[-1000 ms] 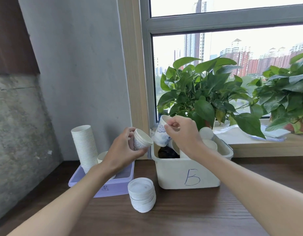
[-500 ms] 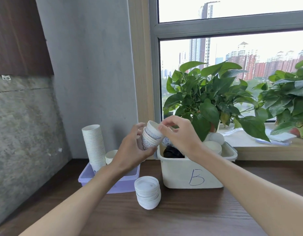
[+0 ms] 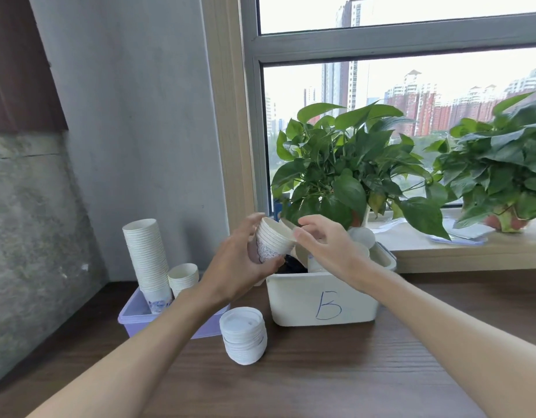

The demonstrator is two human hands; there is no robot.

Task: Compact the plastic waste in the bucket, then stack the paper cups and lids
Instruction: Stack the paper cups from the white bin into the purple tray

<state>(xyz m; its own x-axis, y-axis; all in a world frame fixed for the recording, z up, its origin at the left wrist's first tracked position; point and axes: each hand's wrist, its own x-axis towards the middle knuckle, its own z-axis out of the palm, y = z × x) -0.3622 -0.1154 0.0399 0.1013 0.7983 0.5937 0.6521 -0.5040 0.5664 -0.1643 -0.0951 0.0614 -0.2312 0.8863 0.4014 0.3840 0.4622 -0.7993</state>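
My left hand (image 3: 236, 267) grips a short nested stack of paper cups (image 3: 272, 243) with a blue pattern, tilted to the right above the left edge of the white bin marked "B" (image 3: 324, 300). My right hand (image 3: 324, 242) has its fingertips on the rim of the top cup of that stack. More cups and a dark item lie inside the bin. A tall stack of cups (image 3: 147, 260) and a shorter stack (image 3: 184, 277) stand in the lilac tray (image 3: 131, 319). A pile of white lids (image 3: 244, 334) rests on the table in front.
The wooden table (image 3: 351, 372) meets a grey wall on the left. Behind the bin a window sill (image 3: 471, 251) carries two leafy potted plants (image 3: 345, 167) and some papers.
My right hand brought a loose patterned cup from over the bin to the left and pushed it into the cup held by my left hand. The view shifted slightly.
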